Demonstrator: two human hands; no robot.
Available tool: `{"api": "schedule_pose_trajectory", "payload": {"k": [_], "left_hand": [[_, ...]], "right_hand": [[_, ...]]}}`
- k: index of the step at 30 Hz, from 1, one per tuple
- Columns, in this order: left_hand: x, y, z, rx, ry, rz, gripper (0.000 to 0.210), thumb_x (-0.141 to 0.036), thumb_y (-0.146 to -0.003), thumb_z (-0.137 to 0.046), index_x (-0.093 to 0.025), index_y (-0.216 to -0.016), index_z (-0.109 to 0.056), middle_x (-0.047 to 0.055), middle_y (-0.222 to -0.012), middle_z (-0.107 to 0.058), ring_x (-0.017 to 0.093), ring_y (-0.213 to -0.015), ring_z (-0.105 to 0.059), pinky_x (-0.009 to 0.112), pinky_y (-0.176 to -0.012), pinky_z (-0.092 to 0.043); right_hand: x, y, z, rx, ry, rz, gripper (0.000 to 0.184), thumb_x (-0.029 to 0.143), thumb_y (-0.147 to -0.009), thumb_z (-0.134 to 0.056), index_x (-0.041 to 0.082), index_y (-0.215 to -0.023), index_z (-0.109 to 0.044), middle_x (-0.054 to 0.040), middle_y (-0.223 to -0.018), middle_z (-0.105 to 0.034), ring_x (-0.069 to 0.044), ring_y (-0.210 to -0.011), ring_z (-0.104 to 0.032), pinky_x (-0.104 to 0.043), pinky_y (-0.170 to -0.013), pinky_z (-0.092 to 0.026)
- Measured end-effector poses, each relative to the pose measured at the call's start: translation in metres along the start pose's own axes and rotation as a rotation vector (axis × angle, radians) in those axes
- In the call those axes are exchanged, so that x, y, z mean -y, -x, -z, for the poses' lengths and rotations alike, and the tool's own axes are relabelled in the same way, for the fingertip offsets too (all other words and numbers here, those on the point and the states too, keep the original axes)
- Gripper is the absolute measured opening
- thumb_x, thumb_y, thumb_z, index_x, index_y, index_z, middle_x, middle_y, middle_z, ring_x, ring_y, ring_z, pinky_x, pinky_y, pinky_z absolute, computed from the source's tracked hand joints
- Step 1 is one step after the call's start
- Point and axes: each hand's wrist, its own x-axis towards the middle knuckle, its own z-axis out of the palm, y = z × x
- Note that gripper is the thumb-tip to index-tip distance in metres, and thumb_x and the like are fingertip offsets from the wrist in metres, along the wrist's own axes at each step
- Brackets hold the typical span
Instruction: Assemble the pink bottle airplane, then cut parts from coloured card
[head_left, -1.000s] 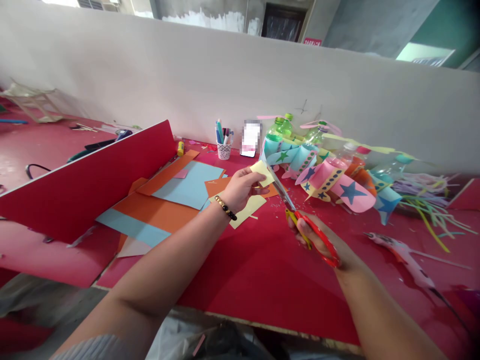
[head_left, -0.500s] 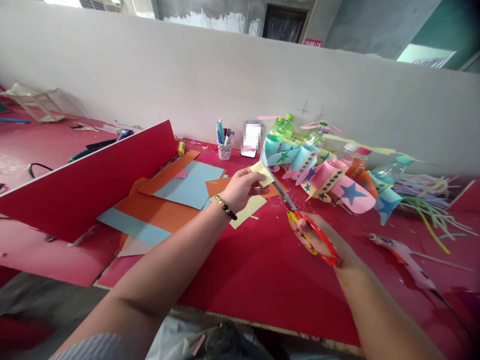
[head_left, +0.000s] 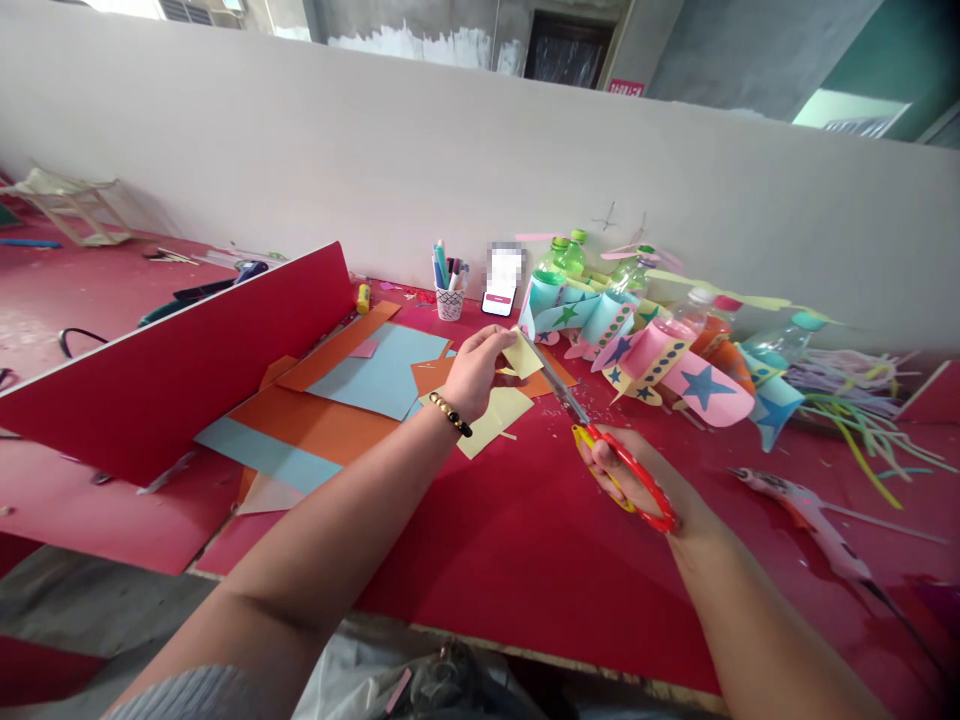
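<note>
My left hand (head_left: 478, 372) pinches a small piece of pale yellow paper (head_left: 523, 357) above the table. In my right hand (head_left: 634, 472) is a pair of scissors (head_left: 570, 395) with red and yellow handles, my fingers through the loops. The blades point up and left and lie along the right edge of the yellow paper; whether they are cutting into it I cannot tell. Beneath my left hand a larger yellow paper sheet (head_left: 491, 425) rests on the red table, with orange paper (head_left: 431, 376) beside it.
Blue paper (head_left: 382, 370) and orange sheets lie left, before a red board (head_left: 187, 360). A pen cup (head_left: 450, 303) and a phone (head_left: 499, 285) stand at the back. Decorated bottle planes (head_left: 675, 350) line the right, with a glue gun (head_left: 810, 520) and fuzzy stems (head_left: 862, 410).
The yellow paper in my left hand has shifted slightly left and turned a little, its fingers moving with it. The scissors have barely moved.
</note>
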Motion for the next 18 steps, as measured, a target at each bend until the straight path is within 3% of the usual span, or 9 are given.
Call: {"api": "schedule_pose_trajectory", "payload": {"k": [5,11,18], "left_hand": [[0.0000,-0.0008,0.0005,-0.028,-0.121,-0.040,0.025,-0.034,-0.073,-0.066,-0.018,-0.068,-0.048,-0.001,-0.067,-0.052,0.010,-0.060,-0.056,0.022,-0.053,-0.053],[-0.0024,0.0032,-0.0034,0.010,-0.153,-0.029,0.024,-0.033,-0.071,-0.064,-0.018,-0.066,-0.046,-0.003,-0.065,-0.050,0.009,-0.058,-0.054,0.019,-0.050,-0.049],[0.0006,0.0071,-0.0089,0.032,-0.152,-0.013,0.019,-0.032,-0.071,-0.064,-0.018,-0.068,-0.052,-0.002,-0.066,-0.051,0.009,-0.058,-0.052,0.019,-0.048,-0.047]], "right_hand": [[-0.0038,0.0009,-0.0034,-0.001,-0.085,-0.070,0.056,0.078,-0.074,-0.049,0.023,-0.072,-0.043,0.0069,-0.056,-0.036,-0.008,-0.041,-0.027,-0.024,-0.038,-0.019],[-0.0037,0.0013,-0.0042,-0.028,-0.023,0.008,0.052,0.074,-0.077,-0.051,0.022,-0.077,-0.047,0.0030,-0.068,-0.041,-0.010,-0.053,-0.033,-0.025,-0.046,-0.028],[-0.0049,0.0027,-0.0031,-0.008,-0.057,-0.013,0.053,0.075,-0.078,-0.047,0.022,-0.077,-0.045,0.0045,-0.065,-0.039,-0.009,-0.049,-0.030,-0.026,-0.044,-0.024]]}}
